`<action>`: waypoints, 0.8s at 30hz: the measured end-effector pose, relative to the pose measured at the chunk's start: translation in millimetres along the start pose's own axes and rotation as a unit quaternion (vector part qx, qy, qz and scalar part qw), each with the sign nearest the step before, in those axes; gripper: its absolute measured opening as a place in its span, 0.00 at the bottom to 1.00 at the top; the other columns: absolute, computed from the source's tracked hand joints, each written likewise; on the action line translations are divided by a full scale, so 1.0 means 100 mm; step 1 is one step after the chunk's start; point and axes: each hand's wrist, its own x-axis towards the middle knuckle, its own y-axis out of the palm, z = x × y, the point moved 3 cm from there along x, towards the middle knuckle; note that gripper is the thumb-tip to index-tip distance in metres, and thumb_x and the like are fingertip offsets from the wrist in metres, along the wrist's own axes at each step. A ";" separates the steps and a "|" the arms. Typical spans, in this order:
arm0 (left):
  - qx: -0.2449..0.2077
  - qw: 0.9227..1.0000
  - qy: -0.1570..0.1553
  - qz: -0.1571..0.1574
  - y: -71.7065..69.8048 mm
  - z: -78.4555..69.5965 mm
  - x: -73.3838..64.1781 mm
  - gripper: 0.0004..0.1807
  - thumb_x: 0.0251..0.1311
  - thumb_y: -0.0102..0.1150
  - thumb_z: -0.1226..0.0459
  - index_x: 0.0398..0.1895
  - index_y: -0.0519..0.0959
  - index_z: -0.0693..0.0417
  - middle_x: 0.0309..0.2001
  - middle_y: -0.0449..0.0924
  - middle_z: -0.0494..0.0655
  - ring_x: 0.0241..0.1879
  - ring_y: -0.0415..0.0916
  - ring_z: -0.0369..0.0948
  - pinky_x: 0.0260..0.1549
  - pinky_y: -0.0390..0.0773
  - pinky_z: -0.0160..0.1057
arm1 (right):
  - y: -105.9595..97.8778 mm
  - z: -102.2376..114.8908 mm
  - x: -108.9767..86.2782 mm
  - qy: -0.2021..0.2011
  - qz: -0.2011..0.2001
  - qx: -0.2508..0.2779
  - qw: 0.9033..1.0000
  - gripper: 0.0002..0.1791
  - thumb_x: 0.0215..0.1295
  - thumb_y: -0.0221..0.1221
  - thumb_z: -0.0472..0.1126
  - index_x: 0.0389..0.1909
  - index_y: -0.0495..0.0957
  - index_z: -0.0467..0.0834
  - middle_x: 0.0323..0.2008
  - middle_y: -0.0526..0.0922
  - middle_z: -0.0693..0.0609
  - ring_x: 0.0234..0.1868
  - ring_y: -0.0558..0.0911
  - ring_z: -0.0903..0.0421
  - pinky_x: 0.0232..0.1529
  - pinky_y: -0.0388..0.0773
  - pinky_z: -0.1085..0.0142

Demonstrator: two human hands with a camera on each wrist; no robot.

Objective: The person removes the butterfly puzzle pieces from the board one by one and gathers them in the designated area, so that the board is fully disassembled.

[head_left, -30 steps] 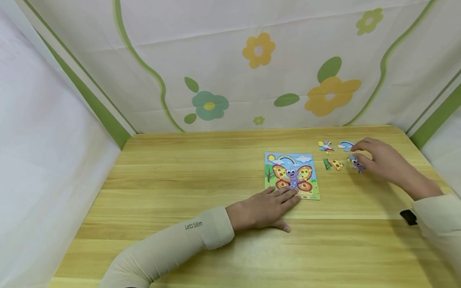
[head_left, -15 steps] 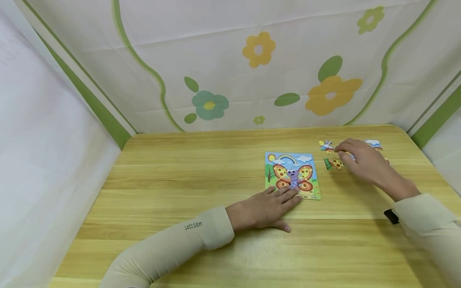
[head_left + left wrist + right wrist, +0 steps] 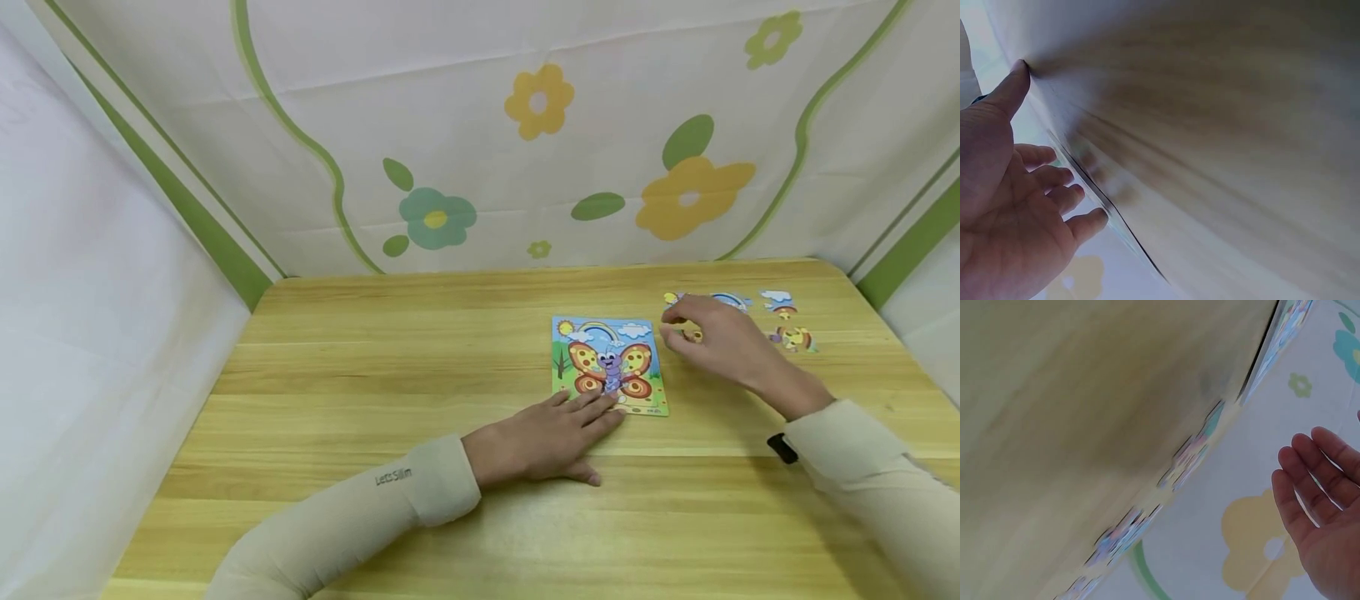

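A square butterfly picture board (image 3: 633,332) lies flat on the table. My left hand (image 3: 551,437) rests palm down at its lower edge, fingers spread over the border and thumb on the wood. In the left wrist view, the fingertips (image 3: 1088,225) lie along the board's edge. My right hand (image 3: 723,342) hovers just right of the board, thumb and fingers curved with a gap between them and nothing visible in it. Under it are puzzle pieces (image 3: 1191,450), partly hidden in the head view. A rainbow piece (image 3: 731,301) shows behind its knuckles.
To the right of that hand lie a cloud piece (image 3: 778,298) and a butterfly-wing piece (image 3: 795,337). The wooden table (image 3: 360,367) meets a white flowered cloth (image 3: 465,125) at the back. Similar cloth hangs at both sides.
My right hand has moved left over the puzzle pieces toward the board, uncovering the right-hand ones and covering the left-hand ones. My left hand has stayed almost in place.
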 end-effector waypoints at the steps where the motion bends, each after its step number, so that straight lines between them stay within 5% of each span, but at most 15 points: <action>1: -0.002 1.000 -0.001 0.000 0.00 0.00 -0.02 0.47 0.77 0.42 0.36 0.87 0.41 0.47 0.87 0.38 0.47 0.86 0.39 0.43 0.82 0.54 0.49 | 0.01 0.03 0.01 -0.004 0.003 0.002 1.000 0.13 0.70 0.62 0.41 0.47 0.85 0.37 0.48 0.88 0.38 0.58 0.83 0.33 0.59 0.76 0.34; 15: -0.015 1.000 -0.007 0.001 0.01 -0.01 -0.15 0.46 0.78 0.43 0.38 0.87 0.43 0.50 0.87 0.40 0.48 0.86 0.39 0.43 0.81 0.55 0.48 | 0.24 0.35 0.16 -0.055 0.026 0.048 0.997 0.12 0.68 0.64 0.37 0.48 0.85 0.36 0.48 0.88 0.42 0.51 0.86 0.41 0.54 0.82 0.41; 24: -0.006 1.000 -0.002 0.005 0.02 -0.03 -0.14 0.44 0.80 0.42 0.40 0.87 0.43 0.51 0.87 0.40 0.48 0.86 0.40 0.43 0.81 0.56 0.47 | 0.42 0.49 0.22 -0.078 0.080 0.084 0.990 0.13 0.68 0.67 0.37 0.52 0.83 0.38 0.50 0.86 0.43 0.50 0.85 0.45 0.49 0.84 0.46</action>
